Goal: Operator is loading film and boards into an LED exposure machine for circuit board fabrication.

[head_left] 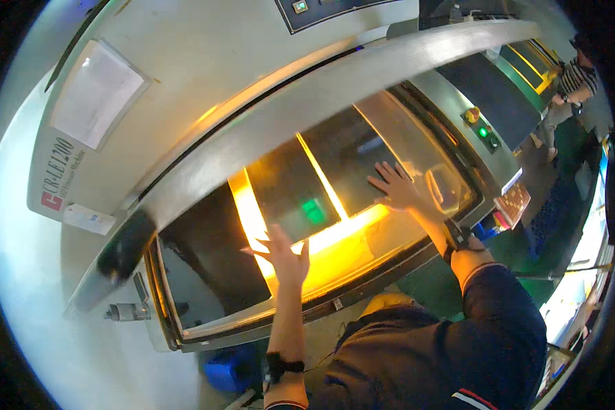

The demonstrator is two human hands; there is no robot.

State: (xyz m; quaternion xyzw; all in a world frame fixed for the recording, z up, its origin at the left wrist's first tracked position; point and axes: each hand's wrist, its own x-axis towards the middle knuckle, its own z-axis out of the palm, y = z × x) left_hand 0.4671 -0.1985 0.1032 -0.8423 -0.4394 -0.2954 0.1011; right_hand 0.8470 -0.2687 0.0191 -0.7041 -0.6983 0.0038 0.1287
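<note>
I have the bare left hand (280, 257) and right hand (399, 191) splayed, gripping nothing, over the glossy, amber-lit bed (348, 253) of a pale grey machine (184, 65); contact, I can't tell. The left forearm (285, 335) hides part of the bed's front edge.

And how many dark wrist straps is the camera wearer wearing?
2: a left strap below the left hand, and a right strap behind the right hand. Clothing could hide others.

The left hand (287, 260) is holding a splayed pose, nearer on the left; the right hand (397, 188) (likewise spread) is sitting farther away, to the right.
</note>
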